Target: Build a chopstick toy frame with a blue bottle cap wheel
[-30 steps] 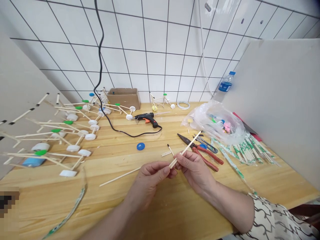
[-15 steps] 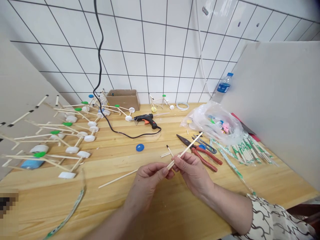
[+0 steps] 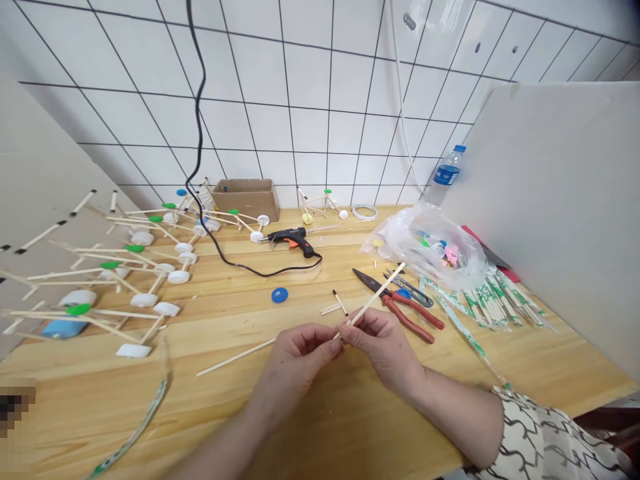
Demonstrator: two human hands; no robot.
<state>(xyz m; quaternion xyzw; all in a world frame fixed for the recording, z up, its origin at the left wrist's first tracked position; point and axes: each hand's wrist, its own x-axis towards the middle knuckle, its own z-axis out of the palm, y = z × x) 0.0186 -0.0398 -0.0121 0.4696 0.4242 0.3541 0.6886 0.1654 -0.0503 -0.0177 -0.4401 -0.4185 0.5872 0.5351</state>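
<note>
- Left hand [image 3: 295, 365] and right hand [image 3: 381, 348] right up close, fingers pinched shut, meeting on the low end of a thin wooden stick [image 3: 374, 299]
- That stick rises past the right fingertips toward red-handled pliers [image 3: 411, 315]
- A loose stick [image 3: 235, 357] lies on the wooden table [image 3: 320, 427], just left of the hands
- Farther out, a blue bottle cap [image 3: 279, 295], then a black glue gun [image 3: 293, 241]

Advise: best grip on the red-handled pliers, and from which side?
Take the red handles from the near side with the right hand, once it frees the wooden stick. They lie flat, splayed toward the person, so they're easy to close around, while the dark jaws point away.
</note>
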